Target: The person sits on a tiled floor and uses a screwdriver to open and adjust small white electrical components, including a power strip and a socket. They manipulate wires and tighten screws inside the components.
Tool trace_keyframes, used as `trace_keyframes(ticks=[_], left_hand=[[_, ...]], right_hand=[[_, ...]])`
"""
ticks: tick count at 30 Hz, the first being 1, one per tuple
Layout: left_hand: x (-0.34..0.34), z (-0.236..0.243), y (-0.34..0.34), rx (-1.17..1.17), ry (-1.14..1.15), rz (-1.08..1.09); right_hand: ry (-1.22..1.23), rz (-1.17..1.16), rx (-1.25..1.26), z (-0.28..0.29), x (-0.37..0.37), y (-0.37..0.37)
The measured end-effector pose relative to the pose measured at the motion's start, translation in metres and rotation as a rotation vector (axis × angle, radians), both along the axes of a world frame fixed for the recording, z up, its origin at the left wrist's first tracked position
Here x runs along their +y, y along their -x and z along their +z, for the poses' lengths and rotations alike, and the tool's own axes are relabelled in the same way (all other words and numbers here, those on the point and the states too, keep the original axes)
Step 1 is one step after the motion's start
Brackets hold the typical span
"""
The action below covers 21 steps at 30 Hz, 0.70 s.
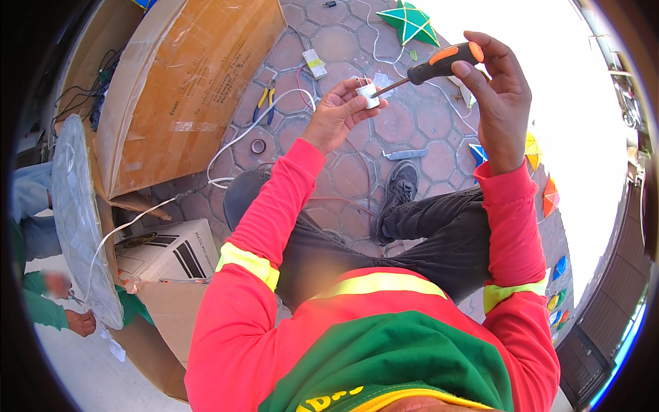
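Note:
A small white plug with metal prongs is pinched in my left hand, held above the pavers. In my right hand is a screwdriver with a black and orange handle, angled down so that its shaft meets the plug. Below them lie a pair of yellow-and-blue pliers, a roll of dark tape, a long grey tool and a small white-and-yellow object, among white cables.
Large cardboard boxes stand at left, beside a silvery panel and another person's hand. A green star lantern lies ahead; coloured lanterns line the right. My feet are on the hexagonal pavers.

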State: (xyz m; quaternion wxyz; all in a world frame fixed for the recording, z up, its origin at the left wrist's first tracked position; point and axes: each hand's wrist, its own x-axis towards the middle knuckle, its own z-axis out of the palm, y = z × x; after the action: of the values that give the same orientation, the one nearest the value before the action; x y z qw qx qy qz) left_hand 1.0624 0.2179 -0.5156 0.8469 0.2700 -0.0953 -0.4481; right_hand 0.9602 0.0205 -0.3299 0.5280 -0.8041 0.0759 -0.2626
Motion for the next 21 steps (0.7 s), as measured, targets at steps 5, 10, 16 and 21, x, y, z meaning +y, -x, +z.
trace_keyframes(ticks=[5, 10, 16, 21], left_hand=[[-0.0004, 0.0005, 0.0011, -0.008, -0.007, 0.000], [-0.0013, 0.0009, 0.0015, -0.016, -0.012, -0.005], [-0.0013, 0.0014, 0.0019, -0.015, 0.000, -0.007], [-0.0015, 0.0028, 0.0025, -0.017, -0.007, 0.004]], right_hand=[[-0.158, 0.098, -0.005, 0.0015, -0.0026, 0.0022], [-0.078, 0.021, -0.012, 0.0003, 0.0000, 0.0022], [-0.123, 0.025, -0.022, -0.0003, -0.0004, 0.0013], [-0.203, 0.048, -0.018, 0.0006, 0.0005, 0.0014]])
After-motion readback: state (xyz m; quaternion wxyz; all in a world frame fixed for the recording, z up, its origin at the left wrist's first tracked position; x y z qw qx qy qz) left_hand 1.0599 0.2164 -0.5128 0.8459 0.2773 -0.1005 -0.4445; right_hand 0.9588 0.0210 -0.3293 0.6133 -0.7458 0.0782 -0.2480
